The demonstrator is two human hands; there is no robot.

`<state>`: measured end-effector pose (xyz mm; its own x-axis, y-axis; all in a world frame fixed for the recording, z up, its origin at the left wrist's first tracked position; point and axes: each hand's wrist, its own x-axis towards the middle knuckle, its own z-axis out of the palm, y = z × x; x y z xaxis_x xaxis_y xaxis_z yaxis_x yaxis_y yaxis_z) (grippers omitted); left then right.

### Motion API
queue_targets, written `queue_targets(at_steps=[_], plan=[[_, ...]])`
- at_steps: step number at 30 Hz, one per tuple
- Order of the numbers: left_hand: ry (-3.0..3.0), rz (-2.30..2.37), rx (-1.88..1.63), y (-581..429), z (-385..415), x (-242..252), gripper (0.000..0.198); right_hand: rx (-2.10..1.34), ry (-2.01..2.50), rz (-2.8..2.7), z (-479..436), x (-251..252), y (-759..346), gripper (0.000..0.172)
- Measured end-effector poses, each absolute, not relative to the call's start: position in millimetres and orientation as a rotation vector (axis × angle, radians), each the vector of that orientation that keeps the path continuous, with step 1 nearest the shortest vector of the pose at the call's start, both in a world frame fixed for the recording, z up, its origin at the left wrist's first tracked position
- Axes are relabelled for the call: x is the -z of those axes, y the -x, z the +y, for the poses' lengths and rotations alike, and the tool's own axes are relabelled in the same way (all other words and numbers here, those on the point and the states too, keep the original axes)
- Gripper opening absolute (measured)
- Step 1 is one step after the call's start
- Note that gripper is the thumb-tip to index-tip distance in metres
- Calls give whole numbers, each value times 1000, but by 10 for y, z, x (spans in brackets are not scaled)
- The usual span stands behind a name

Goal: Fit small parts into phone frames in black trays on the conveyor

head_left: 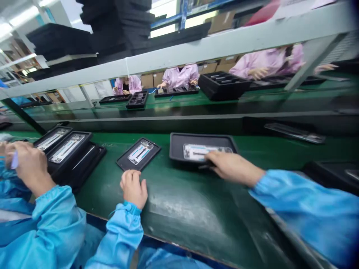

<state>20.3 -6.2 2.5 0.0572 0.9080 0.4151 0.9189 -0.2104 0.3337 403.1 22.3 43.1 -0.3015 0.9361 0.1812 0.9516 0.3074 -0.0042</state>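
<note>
My left hand rests on the green table, fingertips at the near edge of a small black tray. Its fingers lie forward with the thumb apart, and nothing is held. A phone frame part, silvery with blue strips, lies in that tray. To the right, my right hand is closed at the near side of a deeper black tray. A slim dark thing sticks out from its fingers, too blurred to name. Another phone frame part lies in this tray, partly covered by my fingers.
At left, a co-worker's hand is beside stacked black trays bearing more frame parts. A dark tray with a metallic strip lies at far right. A white shelf beam crosses above; people in pink work behind it.
</note>
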Motion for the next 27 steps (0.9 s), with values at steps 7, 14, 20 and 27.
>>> queue_targets(at_steps=[7,14,20,27], plan=[[2032,-2194,598,-219,508,-21,41,277,1900,-2206,1596,-649,-4029,27],[2204,-2071,512,-258,583,-37,21,440,2106,-1928,382,-1418,-4638,41],[2249,-1612,916,-91,663,180,19,479,2329,-1595,-1876,-1668,-5267,28],[2668,-964,968,-368,-249,386,14,21,2508,-1405,-2841,-464,-5136,34]])
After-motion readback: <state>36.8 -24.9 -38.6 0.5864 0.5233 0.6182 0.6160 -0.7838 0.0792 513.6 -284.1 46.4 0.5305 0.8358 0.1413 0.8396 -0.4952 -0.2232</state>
